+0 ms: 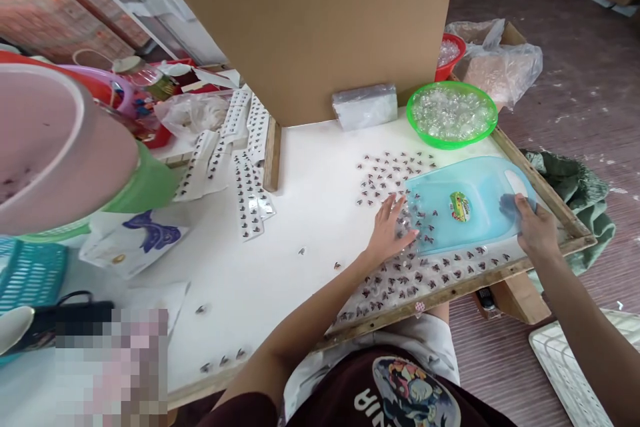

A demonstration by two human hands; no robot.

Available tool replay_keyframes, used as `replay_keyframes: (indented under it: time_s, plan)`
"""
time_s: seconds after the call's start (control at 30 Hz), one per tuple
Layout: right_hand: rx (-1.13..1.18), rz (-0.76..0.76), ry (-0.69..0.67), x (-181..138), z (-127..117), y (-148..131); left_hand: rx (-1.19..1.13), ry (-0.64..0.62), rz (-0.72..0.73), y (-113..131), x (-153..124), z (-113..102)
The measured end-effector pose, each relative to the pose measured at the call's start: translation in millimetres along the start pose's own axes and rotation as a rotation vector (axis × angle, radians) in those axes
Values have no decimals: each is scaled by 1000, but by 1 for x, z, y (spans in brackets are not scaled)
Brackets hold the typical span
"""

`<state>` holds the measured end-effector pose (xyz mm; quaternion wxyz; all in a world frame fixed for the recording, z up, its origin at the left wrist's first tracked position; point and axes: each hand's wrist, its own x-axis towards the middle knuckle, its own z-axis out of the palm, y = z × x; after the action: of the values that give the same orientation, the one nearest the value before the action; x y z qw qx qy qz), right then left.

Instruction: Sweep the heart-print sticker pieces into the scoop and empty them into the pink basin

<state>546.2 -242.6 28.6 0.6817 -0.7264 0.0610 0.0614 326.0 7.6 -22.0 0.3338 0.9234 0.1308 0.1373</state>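
A light-blue plastic board (pixel 483 197) with a handle slot and a round sticker lies low over the white tabletop. My right hand (pixel 537 227) grips its handle end, thumb on top. My left hand (pixel 389 230) is open, fingers spread, at the board's left edge among small clear pieces with dark insect-like marks (pixel 383 180). Several of these pieces lie on the board's left part. More are scattered between the board and the wooden front rim, under and around my left forearm. Whether my left fingertips press on any piece cannot be made out.
A green bowl (pixel 453 144) of clear beads stands behind the board, a red bowl (pixel 453 57) beyond it. Cardboard (pixel 340 20) rises at the back. Strips of marked pieces (pixel 245 200) lie left of a wooden block (pixel 273 153). Pink (pixel 107 140) and green tubs crowd the left. Wooden rims (pixel 450 293) edge the table.
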Motion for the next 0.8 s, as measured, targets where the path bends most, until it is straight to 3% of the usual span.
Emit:
replay_keyframes:
  time_s: [0.13, 0.27, 0.4, 0.47, 0.6, 0.73, 0.8]
  plan:
    - [31, 55, 4, -16, 4, 2, -73, 18, 16, 21, 17, 13]
    - [93, 95, 42, -28, 9, 6, -164, -67, 84, 48, 37, 29]
    - [151, 104, 69, -31, 10, 11, -198, -192, 267, 68, 58, 33]
    - [138, 122, 94, -29, 4, 13, -180, -186, 361, 67, 69, 25]
    - [92, 155, 123, -21, -18, 15, -156, -6, 378, 30, 93, -8]
    - [86, 171, 269, -12, -43, 10, 17, 210, 177, -39, 124, -46]
    - [119, 162, 340, -8, -50, 5, 162, 167, 56, -69, 142, -59]
